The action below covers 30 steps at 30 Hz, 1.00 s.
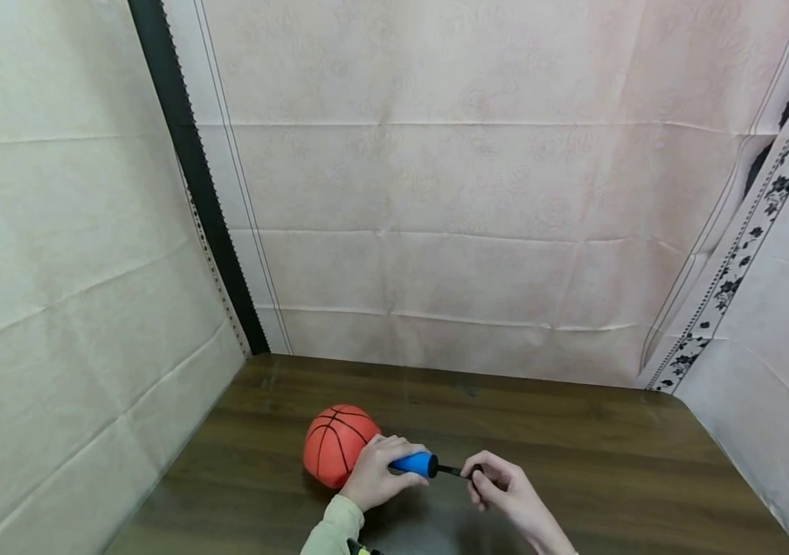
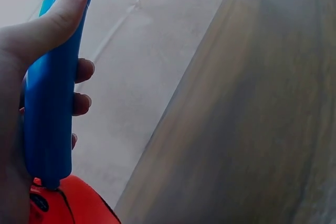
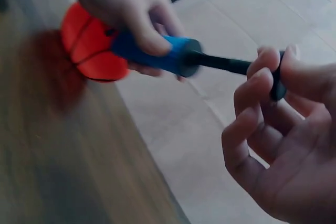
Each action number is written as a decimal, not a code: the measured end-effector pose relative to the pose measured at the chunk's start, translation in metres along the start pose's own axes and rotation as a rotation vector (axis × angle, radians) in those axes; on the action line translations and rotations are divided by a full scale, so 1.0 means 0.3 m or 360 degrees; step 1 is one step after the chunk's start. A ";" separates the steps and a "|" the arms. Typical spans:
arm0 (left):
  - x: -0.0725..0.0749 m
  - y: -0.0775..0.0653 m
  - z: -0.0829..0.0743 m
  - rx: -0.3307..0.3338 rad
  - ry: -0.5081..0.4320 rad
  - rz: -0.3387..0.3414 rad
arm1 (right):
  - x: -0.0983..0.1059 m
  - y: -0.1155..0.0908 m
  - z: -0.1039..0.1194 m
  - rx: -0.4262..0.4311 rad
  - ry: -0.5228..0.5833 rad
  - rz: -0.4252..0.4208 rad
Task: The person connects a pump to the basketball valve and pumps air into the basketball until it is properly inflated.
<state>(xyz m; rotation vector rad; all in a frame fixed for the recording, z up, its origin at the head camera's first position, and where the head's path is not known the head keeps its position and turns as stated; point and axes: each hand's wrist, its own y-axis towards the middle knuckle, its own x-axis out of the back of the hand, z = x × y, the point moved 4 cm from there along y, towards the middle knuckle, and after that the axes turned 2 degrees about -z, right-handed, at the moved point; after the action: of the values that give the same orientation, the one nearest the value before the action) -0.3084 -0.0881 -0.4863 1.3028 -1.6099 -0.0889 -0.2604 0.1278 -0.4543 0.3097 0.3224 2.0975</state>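
Note:
My left hand (image 1: pixel 379 472) grips the blue barrel of a hand air pump (image 2: pixel 52 103), its thumb lying along the barrel near the black-capped end. The pump's other end meets an orange-red toy basketball (image 1: pixel 340 445) with black lines. Between thumb and fingers, my right hand (image 1: pixel 505 493) pinches the black handle (image 3: pixel 278 80) of the pump. A length of black rod (image 3: pixel 220 62) shows between the barrel and that handle. In the left wrist view the ball (image 2: pixel 79 203) sits directly below the barrel; the exact joint is partly in shadow.
A brown wood-grain table (image 1: pixel 575 439) lies beneath the hands. Pale creased cloth (image 1: pixel 471 193) hangs behind it and on both sides. A black strip (image 1: pixel 193 169) runs down the left corner, and a floral border (image 1: pixel 734 277) down the right.

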 end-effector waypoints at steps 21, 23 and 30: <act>0.003 -0.009 0.006 -0.0084 -0.0002 0.0115 | -0.021 0.006 -0.045 -0.0430 -0.0134 0.0130; 0.010 -0.009 0.010 -0.0062 0.0001 0.0082 | 0.004 -0.007 -0.022 -0.0451 -0.0117 0.0107; 0.027 -0.003 0.014 -0.0021 -0.0043 0.0041 | 0.080 -0.053 0.053 -0.0327 -0.0136 0.0037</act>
<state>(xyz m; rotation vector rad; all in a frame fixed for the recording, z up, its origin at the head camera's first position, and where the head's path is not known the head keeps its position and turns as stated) -0.3099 -0.0967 -0.4838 1.2753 -1.6460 -0.1009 -0.2547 0.1579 -0.4427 0.2804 0.0520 2.1126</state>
